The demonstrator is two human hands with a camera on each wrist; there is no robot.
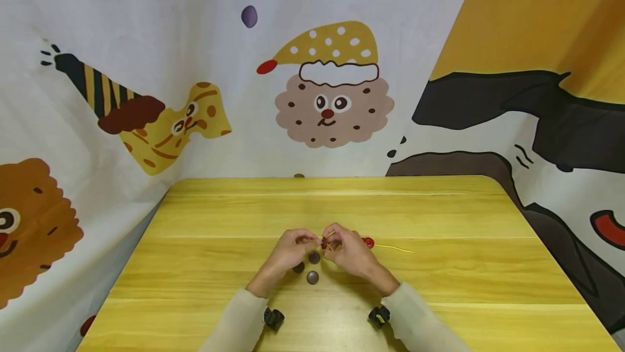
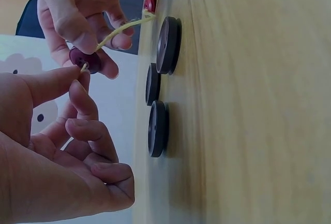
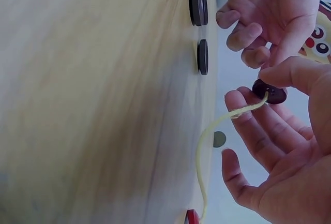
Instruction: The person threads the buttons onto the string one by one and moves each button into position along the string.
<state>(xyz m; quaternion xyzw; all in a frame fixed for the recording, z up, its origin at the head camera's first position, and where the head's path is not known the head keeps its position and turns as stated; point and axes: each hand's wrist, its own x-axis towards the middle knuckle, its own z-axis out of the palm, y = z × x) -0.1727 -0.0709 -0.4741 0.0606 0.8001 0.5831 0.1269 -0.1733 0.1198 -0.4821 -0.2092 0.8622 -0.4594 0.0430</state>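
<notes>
Between thumb and fingers, my right hand (image 1: 350,251) holds a dark red button (image 3: 271,92) above the table. A yellow cord (image 3: 202,146) passes through a hole of this button. At the button's other face my left hand (image 1: 289,251) pinches the short cord end (image 2: 83,67) between thumb and index finger; its remaining fingers are loosely curled. The cord runs from the held button down to a bright red button (image 1: 368,242) lying on the table beyond the right hand. From there the cord's tail (image 1: 396,248) stretches out to the right.
Three dark brown buttons lie near the hands: one (image 1: 314,257) just below the fingers, one (image 1: 312,277) closer to the person, one (image 1: 298,267) partly hidden by the left hand. The wooden table (image 1: 439,287) meets a printed cloth (image 1: 244,124) behind.
</notes>
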